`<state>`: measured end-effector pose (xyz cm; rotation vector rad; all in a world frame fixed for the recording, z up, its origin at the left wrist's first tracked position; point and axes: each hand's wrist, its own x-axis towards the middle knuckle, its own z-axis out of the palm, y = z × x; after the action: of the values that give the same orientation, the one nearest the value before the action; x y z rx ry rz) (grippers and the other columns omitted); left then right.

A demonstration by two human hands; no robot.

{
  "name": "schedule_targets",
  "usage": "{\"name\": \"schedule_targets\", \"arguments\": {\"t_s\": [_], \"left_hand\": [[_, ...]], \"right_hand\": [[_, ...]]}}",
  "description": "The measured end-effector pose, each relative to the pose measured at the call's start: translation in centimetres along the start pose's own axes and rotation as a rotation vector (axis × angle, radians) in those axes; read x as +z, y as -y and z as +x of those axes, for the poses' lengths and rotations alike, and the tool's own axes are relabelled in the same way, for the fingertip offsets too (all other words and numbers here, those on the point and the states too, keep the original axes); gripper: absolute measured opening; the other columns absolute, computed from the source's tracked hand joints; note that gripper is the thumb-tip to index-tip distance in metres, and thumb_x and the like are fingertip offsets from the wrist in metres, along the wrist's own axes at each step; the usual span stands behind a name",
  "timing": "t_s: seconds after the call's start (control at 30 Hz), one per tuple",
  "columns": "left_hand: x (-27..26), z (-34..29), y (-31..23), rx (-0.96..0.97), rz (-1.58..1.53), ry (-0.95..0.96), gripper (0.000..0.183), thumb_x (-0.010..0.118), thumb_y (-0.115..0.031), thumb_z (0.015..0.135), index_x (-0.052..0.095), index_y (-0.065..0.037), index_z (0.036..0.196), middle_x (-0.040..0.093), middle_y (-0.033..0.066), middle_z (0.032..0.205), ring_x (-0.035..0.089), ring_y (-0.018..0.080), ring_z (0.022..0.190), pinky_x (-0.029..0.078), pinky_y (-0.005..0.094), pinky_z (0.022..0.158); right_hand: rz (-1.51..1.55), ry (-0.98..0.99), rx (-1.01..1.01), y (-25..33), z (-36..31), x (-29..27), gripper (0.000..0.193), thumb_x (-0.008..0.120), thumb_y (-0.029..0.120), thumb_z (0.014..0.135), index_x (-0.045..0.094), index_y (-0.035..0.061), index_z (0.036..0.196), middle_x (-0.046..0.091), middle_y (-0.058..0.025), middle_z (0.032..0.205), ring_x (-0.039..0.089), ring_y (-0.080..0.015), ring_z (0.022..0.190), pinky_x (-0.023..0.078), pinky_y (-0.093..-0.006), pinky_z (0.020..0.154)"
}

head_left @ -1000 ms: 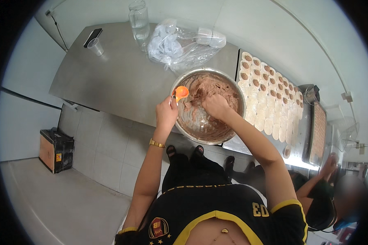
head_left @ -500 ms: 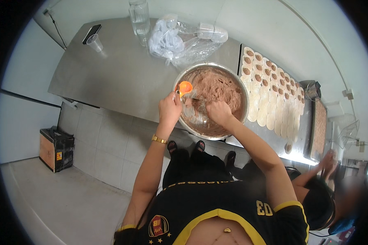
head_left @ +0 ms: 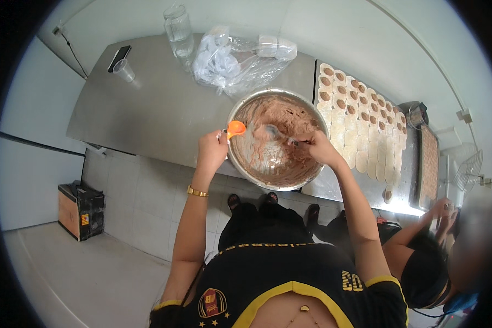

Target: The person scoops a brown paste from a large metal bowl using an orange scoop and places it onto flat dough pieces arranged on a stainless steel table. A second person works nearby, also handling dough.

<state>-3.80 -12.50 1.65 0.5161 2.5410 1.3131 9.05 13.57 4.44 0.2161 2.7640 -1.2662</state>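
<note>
A large round metal bowl (head_left: 236,164) stands at the near edge of the table, its inside coated with a soft brown mixture (head_left: 290,112). Closed around its handle, my left hand (head_left: 213,147) holds an orange scoop (head_left: 236,128) over the bowl's left rim. The scoop's cup looks bare inside. My right hand (head_left: 318,148), on the bowl's right side, grips a spoon (head_left: 271,130) whose head points left over the mixture. Part of the spoon's handle is hidden by my fingers.
Rows of pale round wrappers (head_left: 361,139), many topped with brown dollops, cover the right table. Behind the bowl are a clear plastic bag (head_left: 218,60) and a glass jar (head_left: 179,33). A plastic cup (head_left: 124,71) and phone (head_left: 119,58) lie far left. A co-worker (head_left: 421,262) is at right.
My left hand has drawn the scoop left toward the rim. My right hand has risen out of the mixture and moved right, and the spoon in it now shows.
</note>
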Motion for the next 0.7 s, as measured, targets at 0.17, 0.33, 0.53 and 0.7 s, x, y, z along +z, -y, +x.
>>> {"name": "schedule_targets", "arguments": {"t_s": [0.17, 0.33, 0.53, 0.7], "left_hand": [[1.7, 0.8, -1.8, -0.001, -0.087, 0.09, 0.028, 0.048, -0.019, 0.086, 0.06, 0.003, 0.073, 0.055, 0.0182, 0.057, 0.056, 0.0251, 0.047, 0.043, 0.0364, 0.05], [2.3, 1.6, -2.7, -0.142, -0.271, 0.124, 0.028, 0.047, -0.018, 0.086, 0.06, 0.004, 0.073, 0.055, 0.0117, 0.054, 0.055, 0.0167, 0.045, 0.043, 0.0319, 0.047], [3.4, 1.4, -5.4, -0.116, -0.364, 0.198, 0.029, 0.048, -0.018, 0.087, 0.057, 0.005, 0.071, 0.051, 0.0045, 0.054, 0.05, 0.0116, 0.044, 0.04, 0.0274, 0.042], [4.4, 1.9, -4.8, -0.086, -0.414, 0.231, 0.028, 0.049, -0.018, 0.088, 0.057, 0.004, 0.072, 0.049, 0.0036, 0.053, 0.048, 0.0103, 0.043, 0.039, 0.027, 0.041]], "right_hand": [[-0.609, -0.303, -0.13, 3.3, -1.2, 1.5, 0.033, 0.06, 0.003, 0.07, 0.064, 0.0055, 0.103, 0.064, -0.0118, 0.082, 0.063, -0.0279, 0.068, 0.051, -0.0349, 0.059], [-0.71, -0.416, -0.158, 2.9, -3.6, 3.2, 0.053, 0.059, 0.002, 0.065, 0.055, 0.0091, 0.118, 0.057, -0.008, 0.078, 0.061, -0.026, 0.062, 0.049, -0.0352, 0.051], [-0.655, -0.529, -0.04, 3.1, -3.8, 4.0, 0.056, 0.059, 0.002, 0.066, 0.053, 0.0091, 0.121, 0.058, -0.0097, 0.079, 0.061, -0.0278, 0.062, 0.05, -0.0375, 0.053], [-0.55, -0.604, -0.007, 4.1, -3.9, 4.4, 0.052, 0.058, 0.0, 0.069, 0.054, 0.0091, 0.12, 0.057, -0.0108, 0.078, 0.06, -0.0299, 0.062, 0.049, -0.039, 0.053]]}}
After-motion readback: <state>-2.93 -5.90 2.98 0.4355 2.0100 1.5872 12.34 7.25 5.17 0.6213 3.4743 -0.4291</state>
